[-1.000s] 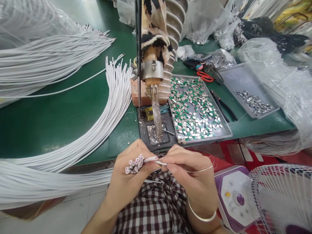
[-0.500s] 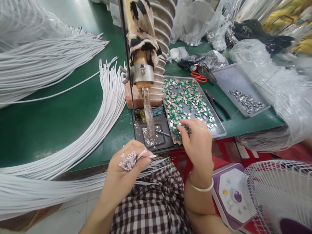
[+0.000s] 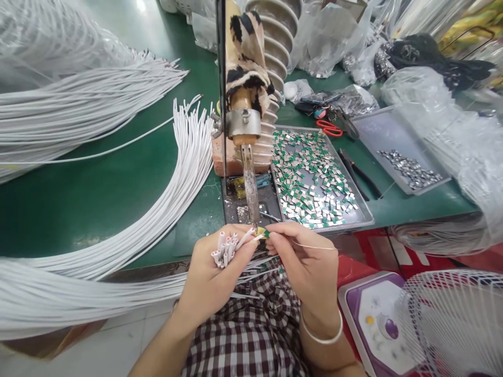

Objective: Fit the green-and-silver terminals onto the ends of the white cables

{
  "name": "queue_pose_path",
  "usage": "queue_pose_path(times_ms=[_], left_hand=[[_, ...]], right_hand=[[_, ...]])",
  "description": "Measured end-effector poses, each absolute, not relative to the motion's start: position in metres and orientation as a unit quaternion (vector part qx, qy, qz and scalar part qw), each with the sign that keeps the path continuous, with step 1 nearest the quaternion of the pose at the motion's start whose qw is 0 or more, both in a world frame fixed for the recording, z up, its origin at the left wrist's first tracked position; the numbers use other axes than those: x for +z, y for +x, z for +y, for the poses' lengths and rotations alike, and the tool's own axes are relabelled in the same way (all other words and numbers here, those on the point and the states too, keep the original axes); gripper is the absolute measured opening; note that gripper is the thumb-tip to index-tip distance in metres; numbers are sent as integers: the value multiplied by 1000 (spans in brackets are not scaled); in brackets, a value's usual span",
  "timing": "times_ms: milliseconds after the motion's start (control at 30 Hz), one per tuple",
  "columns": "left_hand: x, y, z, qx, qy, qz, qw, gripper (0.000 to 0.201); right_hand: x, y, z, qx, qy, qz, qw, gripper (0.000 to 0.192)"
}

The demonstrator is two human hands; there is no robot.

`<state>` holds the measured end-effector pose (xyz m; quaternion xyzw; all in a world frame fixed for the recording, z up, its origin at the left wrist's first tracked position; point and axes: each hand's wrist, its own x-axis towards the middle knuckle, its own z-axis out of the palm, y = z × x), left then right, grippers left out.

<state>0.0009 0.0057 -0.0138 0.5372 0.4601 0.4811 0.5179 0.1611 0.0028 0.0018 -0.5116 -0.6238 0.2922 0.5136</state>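
My left hand (image 3: 220, 272) is closed around a bunch of white cables (image 3: 226, 248), their cut ends poking up past the thumb. One cable end reaches out between thumb and forefinger toward the soldering iron tip (image 3: 251, 204). Pinched in the fingers of my right hand (image 3: 308, 262) is a small green circuit board (image 3: 266, 234), held against that cable end just under the tip. A thin strand of solder wire (image 3: 314, 246) runs across the right fingers. Whether board and cable are joined cannot be seen.
A metal tray (image 3: 367, 222) of small green and silver boards lies right of the iron. Beyond it are black-handled pliers (image 3: 365, 178), red-handled scissors (image 3: 329, 128) and a tray of metal parts (image 3: 424, 188). White cable bundles (image 3: 157, 214) cover the left; a fan (image 3: 456, 319) stands lower right.
My right hand has moved left from the board tray to the soldering iron tip with a small circuit board in its fingers. My left hand has shifted slightly within the view, still holding the cables.
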Motion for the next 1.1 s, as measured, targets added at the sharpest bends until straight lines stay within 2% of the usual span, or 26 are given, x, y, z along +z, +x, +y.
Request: queue_pose_path(times_ms=[433,1100], left_hand=[[-13,0,3,501,555,444,494,18],[-6,-1,4,509,544,432,508,24]], right_hand=[[-5,149,-3,260,-521,-589,560,21],[-5,146,-3,266,-504,-596,565,22]])
